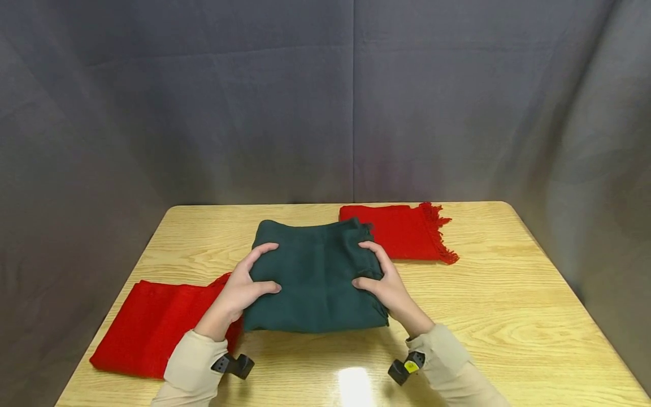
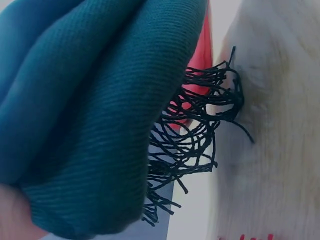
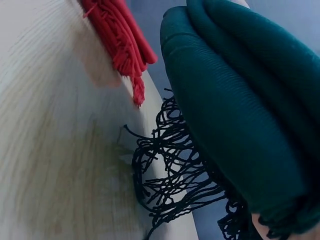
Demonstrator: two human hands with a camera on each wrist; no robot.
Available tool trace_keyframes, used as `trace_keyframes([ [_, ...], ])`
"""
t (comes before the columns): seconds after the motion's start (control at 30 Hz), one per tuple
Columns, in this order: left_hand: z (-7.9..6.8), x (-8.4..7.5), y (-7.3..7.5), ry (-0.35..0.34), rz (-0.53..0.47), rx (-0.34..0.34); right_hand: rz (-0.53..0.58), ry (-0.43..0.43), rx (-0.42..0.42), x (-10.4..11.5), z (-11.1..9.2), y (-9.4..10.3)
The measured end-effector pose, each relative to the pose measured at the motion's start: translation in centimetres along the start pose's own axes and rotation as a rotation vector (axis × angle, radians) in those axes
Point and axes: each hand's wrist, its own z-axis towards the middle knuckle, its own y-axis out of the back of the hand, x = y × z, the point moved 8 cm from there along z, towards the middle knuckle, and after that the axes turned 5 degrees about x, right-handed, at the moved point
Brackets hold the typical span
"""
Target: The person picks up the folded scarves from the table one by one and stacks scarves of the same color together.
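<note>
A folded dark green scarf (image 1: 315, 277) is held up over the middle of the table by both hands. On its left side my left hand (image 1: 246, 287) grips the edge, thumb and index finger on top and the other fingers out of sight beneath. My right hand (image 1: 389, 285) grips the right side in the same way. Both wrist views show thick green folds close up, with dark fringe (image 2: 195, 120) hanging below them above the wood. The fringe (image 3: 170, 170) also dangles in the right wrist view.
A folded red scarf (image 1: 147, 328) lies at the table's front left, partly behind the left forearm. Another red scarf (image 1: 402, 232), fringed on its right end, lies at the back, partly covered from view by the green one. Grey curtains (image 1: 305, 113) surround the wooden table (image 1: 508, 305).
</note>
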Motion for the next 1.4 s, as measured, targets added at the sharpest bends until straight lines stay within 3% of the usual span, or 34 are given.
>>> trace_keyframes([
  [0.53,0.8,-1.7,2.3,-0.034,0.015,0.009,-0.002,0.046,0.029,1.9,2.7,-0.9],
  [0.9,1.7,-2.0,3.6,-0.034,-0.004,0.019,-0.034,-0.010,0.021,2.0,4.3,-1.2],
  [1.4,3.2,-2.4,5.8,-0.019,-0.003,0.026,-0.057,0.013,0.016,2.5,6.9,-1.9],
])
